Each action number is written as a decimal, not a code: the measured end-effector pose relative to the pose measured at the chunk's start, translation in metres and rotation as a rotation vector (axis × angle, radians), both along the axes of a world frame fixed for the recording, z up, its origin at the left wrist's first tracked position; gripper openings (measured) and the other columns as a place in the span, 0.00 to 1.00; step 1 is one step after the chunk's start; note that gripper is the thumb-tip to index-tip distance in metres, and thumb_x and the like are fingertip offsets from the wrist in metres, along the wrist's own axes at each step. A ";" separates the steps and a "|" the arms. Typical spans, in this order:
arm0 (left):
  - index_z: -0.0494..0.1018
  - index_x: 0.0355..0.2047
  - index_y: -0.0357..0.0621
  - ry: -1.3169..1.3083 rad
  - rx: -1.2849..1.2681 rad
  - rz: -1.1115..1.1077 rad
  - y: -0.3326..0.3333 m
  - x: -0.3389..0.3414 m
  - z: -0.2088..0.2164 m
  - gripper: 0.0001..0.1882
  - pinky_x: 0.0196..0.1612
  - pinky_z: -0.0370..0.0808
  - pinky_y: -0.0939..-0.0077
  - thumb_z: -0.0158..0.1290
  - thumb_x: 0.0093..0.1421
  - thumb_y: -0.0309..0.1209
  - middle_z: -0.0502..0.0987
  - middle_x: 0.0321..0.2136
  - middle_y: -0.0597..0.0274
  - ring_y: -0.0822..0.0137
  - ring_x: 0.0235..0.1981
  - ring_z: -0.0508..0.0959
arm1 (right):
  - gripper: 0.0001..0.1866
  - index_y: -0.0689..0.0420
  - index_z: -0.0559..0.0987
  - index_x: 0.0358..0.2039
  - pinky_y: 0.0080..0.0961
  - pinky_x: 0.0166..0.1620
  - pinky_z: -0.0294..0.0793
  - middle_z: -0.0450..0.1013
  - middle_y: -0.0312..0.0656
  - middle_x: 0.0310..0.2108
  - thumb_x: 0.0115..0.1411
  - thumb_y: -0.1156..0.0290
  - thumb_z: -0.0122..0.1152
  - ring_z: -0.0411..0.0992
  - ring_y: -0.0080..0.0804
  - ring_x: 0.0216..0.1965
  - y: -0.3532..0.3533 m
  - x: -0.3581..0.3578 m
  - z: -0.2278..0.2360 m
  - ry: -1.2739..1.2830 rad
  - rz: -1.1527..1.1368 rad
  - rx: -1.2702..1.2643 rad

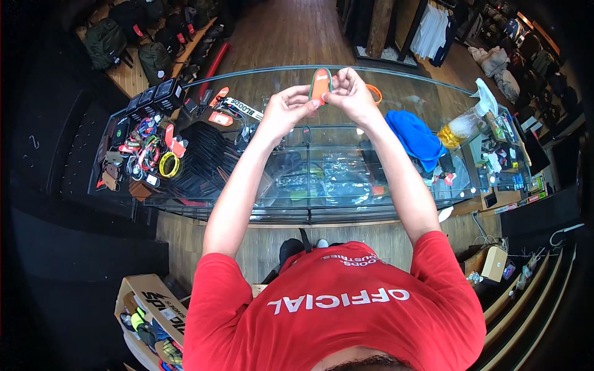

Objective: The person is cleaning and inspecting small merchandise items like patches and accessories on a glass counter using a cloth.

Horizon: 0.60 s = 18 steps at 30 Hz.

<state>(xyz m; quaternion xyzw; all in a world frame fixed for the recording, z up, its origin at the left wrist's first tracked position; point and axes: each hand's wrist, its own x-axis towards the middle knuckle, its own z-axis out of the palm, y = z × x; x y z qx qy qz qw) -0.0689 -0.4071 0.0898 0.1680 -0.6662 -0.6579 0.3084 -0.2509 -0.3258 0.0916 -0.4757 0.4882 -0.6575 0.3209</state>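
Note:
Both arms reach out over the glass display counter (291,139). My left hand (293,104) pinches the left edge and lower end of an orange, rounded-end card (321,85) with a thin green band along its edge. From the other side, my right hand (354,98) grips the same card, thumb on its face and fingers curled. The card is upright above the counter's far edge. Just right of my right hand is an orange wristband (377,94), partly hidden by the hand. How the green band is fixed to the card I cannot tell.
On the counter's left are a heap of wristbands (148,148), black boxes (168,93), orange tags (220,118) and a black-and-white strap (242,107). To the right lie a blue cloth (416,139) and a spray bottle (464,127) with yellow liquid. Below left stands an open cardboard box (158,303).

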 end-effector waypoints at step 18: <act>0.52 0.69 0.42 0.129 0.084 -0.103 0.004 0.006 0.010 0.40 0.43 0.82 0.72 0.60 0.61 0.25 0.76 0.47 0.52 0.66 0.43 0.81 | 0.16 0.62 0.75 0.49 0.21 0.45 0.77 0.78 0.40 0.40 0.60 0.78 0.64 0.76 0.23 0.40 0.013 0.004 0.011 0.137 0.037 0.145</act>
